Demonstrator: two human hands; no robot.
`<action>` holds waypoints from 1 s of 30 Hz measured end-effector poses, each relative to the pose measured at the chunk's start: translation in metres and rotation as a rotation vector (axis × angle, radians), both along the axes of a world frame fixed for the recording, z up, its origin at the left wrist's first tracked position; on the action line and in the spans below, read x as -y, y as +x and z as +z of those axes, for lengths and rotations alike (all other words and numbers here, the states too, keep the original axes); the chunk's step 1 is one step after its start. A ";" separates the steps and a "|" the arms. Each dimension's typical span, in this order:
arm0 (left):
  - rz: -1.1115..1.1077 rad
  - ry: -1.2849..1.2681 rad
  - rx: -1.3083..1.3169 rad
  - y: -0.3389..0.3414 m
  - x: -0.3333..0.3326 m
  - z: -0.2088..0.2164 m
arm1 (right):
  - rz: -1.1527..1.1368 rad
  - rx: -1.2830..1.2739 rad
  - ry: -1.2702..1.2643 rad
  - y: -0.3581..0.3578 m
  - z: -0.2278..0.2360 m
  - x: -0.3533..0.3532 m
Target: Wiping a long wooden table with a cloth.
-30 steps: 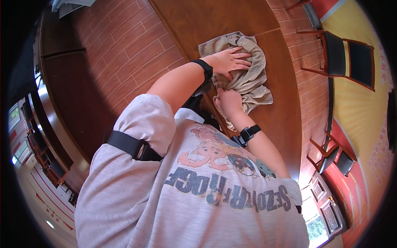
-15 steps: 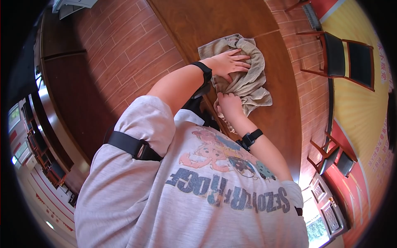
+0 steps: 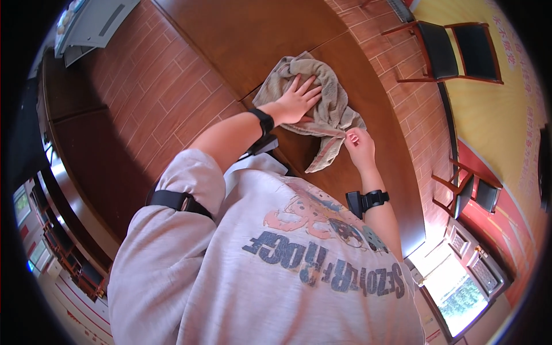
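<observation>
Head view, and here's the change: the right hand point(image 3: 360, 148), half a second ago at the left hand's 6 o'clock, is now out at its 4 o'clock! Its fingers are curled shut, pinching the towel point(image 3: 330, 86) by a twisted edge, and a loose tail droops from there toward 8 o'clock. The left hand point(image 3: 296, 104) stays put on the cloth, palm down, fingers spread, pressing rather than clutching. The towel lies bunched on the table point(image 3: 247, 40), around 1 o'clock from the view's centre, pulled into a curve with bare wood showing below it. The view shifts too: the chair point(image 3: 437, 50) at 2 o'clock slides leftward, and more window point(image 3: 460, 299) shows at 4.
</observation>
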State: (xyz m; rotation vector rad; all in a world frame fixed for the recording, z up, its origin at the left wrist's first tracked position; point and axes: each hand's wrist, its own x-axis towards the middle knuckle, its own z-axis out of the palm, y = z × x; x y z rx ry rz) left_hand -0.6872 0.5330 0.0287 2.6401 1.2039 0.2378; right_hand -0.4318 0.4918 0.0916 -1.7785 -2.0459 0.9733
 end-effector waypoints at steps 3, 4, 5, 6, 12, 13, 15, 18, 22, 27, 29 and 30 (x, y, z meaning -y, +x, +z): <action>0.006 -0.028 -0.125 0.000 0.012 0.011 | 0.130 0.110 0.153 0.009 0.013 0.019; -0.007 -0.045 -0.147 -0.001 0.011 0.011 | 0.217 0.140 0.105 0.008 0.012 0.025; -0.025 -0.064 -0.172 -0.003 0.009 0.011 | 0.300 0.170 0.052 0.000 0.011 0.031; -0.054 -0.078 -0.186 -0.001 0.003 0.011 | 0.395 0.254 -0.049 -0.006 0.005 0.036; -0.052 -0.043 -0.330 0.028 -0.066 0.009 | 0.312 0.564 -0.038 -0.048 -0.020 0.018; -0.053 -0.023 -0.319 0.036 -0.084 0.009 | 0.278 0.596 -0.015 -0.049 -0.019 0.009; -0.068 -0.027 -0.295 0.064 -0.119 0.005 | 0.121 0.601 -0.005 -0.042 -0.026 -0.004; -0.142 0.058 -0.324 0.125 -0.148 -0.004 | -0.072 0.597 0.002 -0.007 -0.032 -0.011; -0.302 0.205 -0.250 0.220 -0.097 -0.030 | -0.275 0.603 -0.191 0.053 -0.017 0.032; -0.692 0.077 -0.080 0.314 0.072 -0.006 | -0.535 0.750 -0.529 0.136 -0.014 0.207; -0.902 0.066 -0.083 0.314 0.141 0.004 | -0.774 0.674 -0.730 0.143 -0.003 0.268; -0.978 0.062 -0.068 0.305 0.177 -0.003 | -0.796 0.674 -0.728 0.142 -0.001 0.291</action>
